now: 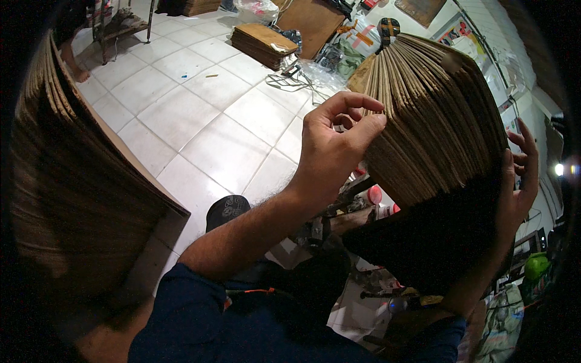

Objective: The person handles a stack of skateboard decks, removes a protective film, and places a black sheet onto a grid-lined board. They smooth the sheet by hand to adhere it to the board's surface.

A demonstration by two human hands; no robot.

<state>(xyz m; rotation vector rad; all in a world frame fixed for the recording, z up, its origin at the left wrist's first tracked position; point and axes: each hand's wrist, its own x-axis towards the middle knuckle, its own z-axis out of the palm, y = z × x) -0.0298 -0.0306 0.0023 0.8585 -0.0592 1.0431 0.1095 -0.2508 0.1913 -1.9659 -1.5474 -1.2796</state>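
A thick stack of brown cardboard sheets (423, 115) stands tilted at the right, its edges fanned out toward the top. My left hand (339, 136) is at the stack's left edge, thumb and forefinger tips drawn together in a pinch. Whatever lies between those fingertips is too small to make out. Against the outer right side of the same stack is my right hand (521, 175), with its fingers stretched upward and apart. Shadow hides the stack's lower part.
Another tall stack of brown sheets (72, 157) rises close on the left. On the white tiled floor (200, 127) lie a lower brown pile (263, 45), cables (296, 81) and plastic bags. A dark slipper (227, 212) shows below my left forearm. Someone's bare foot (80, 74) is at the far left.
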